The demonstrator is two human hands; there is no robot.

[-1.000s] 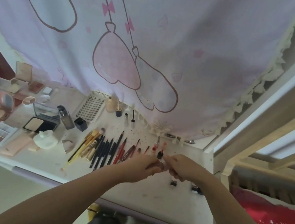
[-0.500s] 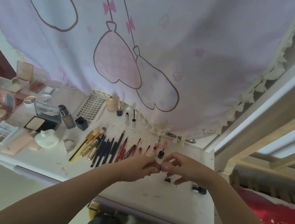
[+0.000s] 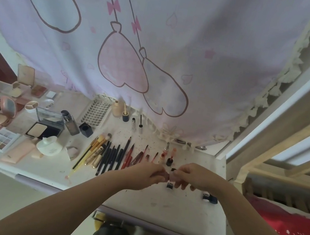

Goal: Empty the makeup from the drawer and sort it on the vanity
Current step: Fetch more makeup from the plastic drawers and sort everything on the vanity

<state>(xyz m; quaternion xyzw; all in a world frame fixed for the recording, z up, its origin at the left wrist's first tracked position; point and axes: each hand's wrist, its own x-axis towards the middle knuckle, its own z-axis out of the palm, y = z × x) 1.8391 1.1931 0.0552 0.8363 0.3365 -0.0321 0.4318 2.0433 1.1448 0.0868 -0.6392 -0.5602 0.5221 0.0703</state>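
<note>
Head view shows us the big pink curtain (image 3: 164, 36) first, hanging down to the back of the white counter (image 3: 185, 211). A wooden bed frame (image 3: 293, 125) and a red blanket (image 3: 295, 231) sit off to the side.

On the counter the makeup lies in groups. Compacts and palettes (image 3: 4, 122) fill the far end. Next comes a row of pencils and brushes (image 3: 110, 155); we count about fifteen, but some overlap, so we cannot be sure. Then come small lip tubes (image 3: 170, 157), about four. Three little dark pots (image 3: 209, 197) sit near the hands, one close under them and two together further along.

Our left hand (image 3: 147, 175) and right hand (image 3: 195, 177) meet above the counter. Both pinch one small pink thing (image 3: 171, 176) between the fingertips. It is too small for us to name.

A second ago our hands were pressed close together. Now they sit a tiny bit apart, with the pink thing showing between them, and one more dark pot shows below them. We think we are pulling a cap off or twisting it, to see what kind it is. After that it likely goes near the tubes. Most makeup looks sorted already. We cannot see the drawer.
</note>
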